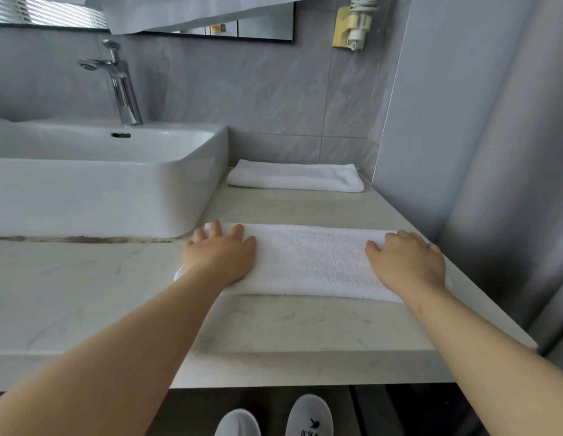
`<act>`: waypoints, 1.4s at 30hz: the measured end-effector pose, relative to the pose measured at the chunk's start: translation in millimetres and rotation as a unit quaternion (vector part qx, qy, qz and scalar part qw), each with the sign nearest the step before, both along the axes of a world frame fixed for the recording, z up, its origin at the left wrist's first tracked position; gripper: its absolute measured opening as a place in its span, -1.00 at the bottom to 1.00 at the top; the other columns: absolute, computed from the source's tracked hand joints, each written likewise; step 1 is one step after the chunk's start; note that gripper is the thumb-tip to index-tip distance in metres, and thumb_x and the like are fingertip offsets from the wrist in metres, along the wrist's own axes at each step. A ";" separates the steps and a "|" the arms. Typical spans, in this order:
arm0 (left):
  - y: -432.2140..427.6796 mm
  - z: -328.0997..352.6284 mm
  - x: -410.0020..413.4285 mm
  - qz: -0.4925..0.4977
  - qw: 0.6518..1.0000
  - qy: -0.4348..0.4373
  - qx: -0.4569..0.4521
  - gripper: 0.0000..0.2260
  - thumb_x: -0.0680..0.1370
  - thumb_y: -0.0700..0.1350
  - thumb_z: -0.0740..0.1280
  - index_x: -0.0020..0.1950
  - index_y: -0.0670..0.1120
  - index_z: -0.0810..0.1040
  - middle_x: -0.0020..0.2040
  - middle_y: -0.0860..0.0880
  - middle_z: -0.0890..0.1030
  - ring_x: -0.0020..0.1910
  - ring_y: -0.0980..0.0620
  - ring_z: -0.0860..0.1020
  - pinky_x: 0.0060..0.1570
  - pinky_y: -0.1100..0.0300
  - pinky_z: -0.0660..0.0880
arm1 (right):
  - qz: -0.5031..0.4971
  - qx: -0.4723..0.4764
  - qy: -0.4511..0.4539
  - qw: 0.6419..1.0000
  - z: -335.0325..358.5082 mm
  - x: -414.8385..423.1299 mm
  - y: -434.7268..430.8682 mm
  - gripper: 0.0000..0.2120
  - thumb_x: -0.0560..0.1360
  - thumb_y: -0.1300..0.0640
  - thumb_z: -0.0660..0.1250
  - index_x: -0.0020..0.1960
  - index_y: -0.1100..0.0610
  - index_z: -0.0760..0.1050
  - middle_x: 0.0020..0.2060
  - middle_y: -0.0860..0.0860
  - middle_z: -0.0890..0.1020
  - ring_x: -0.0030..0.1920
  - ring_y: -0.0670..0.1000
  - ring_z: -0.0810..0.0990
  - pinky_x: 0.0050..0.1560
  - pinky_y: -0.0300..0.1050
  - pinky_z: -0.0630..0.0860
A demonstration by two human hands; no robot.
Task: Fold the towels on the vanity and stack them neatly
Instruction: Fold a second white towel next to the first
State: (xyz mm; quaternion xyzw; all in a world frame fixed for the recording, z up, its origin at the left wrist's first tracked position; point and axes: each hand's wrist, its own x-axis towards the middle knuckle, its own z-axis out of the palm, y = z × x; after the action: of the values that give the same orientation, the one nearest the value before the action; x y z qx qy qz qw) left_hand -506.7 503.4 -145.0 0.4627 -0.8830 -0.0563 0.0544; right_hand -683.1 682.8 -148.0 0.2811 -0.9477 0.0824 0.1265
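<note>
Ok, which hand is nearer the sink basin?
Left. The left hand presses the towel at its end beside the sink; the right hand presses the opposite end, away from it.

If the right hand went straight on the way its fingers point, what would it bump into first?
Probably the folded towel at the back. The right hand lies flat on the near towel, and only bare vanity top shows between them.

Grey marbled tiles [242, 89] are covering the wall at 12 o'clock, with a mirror [264, 26] hanging above them. A white sink [85, 190] is sitting on the pale tabletop [85, 294] at 9 o'clock, its chrome tap [123, 89] rising behind. A yellowish holder [346, 29] is hanging at 1 o'clock.
</note>
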 end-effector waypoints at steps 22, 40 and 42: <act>2.8 38.9 57.1 0.095 0.727 0.448 0.511 -0.67 0.50 -0.05 0.36 0.21 -0.16 0.50 -0.04 -0.12 0.62 -0.10 -0.08 0.58 -0.11 0.04 0.50 | -0.076 -0.105 -0.132 0.983 1.2 8.3 32.0 -0.64 0.50 -0.09 0.17 0.06 0.20 0.43 -0.14 0.06 0.49 -0.11 0.15 0.45 -0.06 -0.07 0.38; -21.7 16.3 1.9 0.085 0.531 0.650 0.537 -0.80 0.60 -0.21 0.21 0.23 -0.16 0.41 -0.02 -0.09 0.58 -0.09 -0.01 0.58 -0.17 0.11 0.54 | 0.009 -0.427 -0.115 0.897 3.1 -18.8 -7.1 -0.72 0.56 0.13 0.22 0.20 0.23 0.29 0.11 0.14 0.49 0.08 0.21 0.47 -0.03 -0.01 0.37; -34.9 16.5 -10.5 0.069 0.513 0.676 0.525 -0.78 0.61 -0.20 0.21 0.24 -0.17 0.40 0.02 -0.09 0.59 -0.07 -0.01 0.59 -0.28 0.14 0.59 | 0.019 -0.463 -0.102 0.880 3.6 -29.1 -18.5 -0.74 0.56 0.14 0.23 0.19 0.23 0.30 0.04 0.09 0.47 0.02 0.16 0.45 -0.08 -0.06 0.33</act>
State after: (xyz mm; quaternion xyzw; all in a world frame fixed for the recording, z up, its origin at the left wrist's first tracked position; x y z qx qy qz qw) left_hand -517.2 468.4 -128.5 0.2889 -0.3543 -0.8012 0.3861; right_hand -712.2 664.3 -144.4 0.1982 -0.8040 0.5421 0.1433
